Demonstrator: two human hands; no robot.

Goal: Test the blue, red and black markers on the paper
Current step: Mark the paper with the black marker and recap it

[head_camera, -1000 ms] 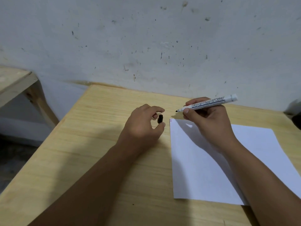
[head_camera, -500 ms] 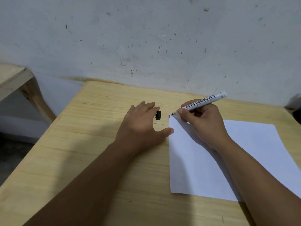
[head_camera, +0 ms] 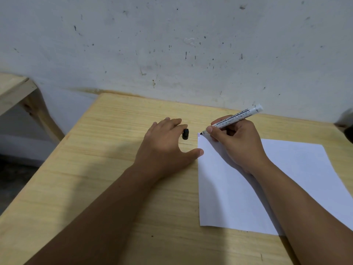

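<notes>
Head view: right of frame centre, the right hand [head_camera: 238, 144] clamps the uncapped black marker [head_camera: 234, 119], tip at the paper's [head_camera: 286, 178] upper-left corner beside small red marks [head_camera: 199, 134] — ready to stroke. The left hand [head_camera: 164, 150] lies flat, fingers spread, thumb pinning the paper's edge; the black cap [head_camera: 185, 134] waits on the bench [head_camera: 95, 178].

Right hand [head_camera: 238, 144] gripping an uncapped black marker [head_camera: 236, 117], tip down at the far left corner of a white paper sheet [head_camera: 286, 188], beside small red marks [head_camera: 199, 134] there. Marker barrel white with black print, slanting up and to the right. Left hand [head_camera: 164, 148] flat on the wooden table [head_camera: 114, 188], fingers spread, thumb tip touching the sheet's left edge. Black cap [head_camera: 185, 134] lying on the table just beside the left fingers, apart from the sheet. Speckled white wall [head_camera: 172, 44] behind.
</notes>
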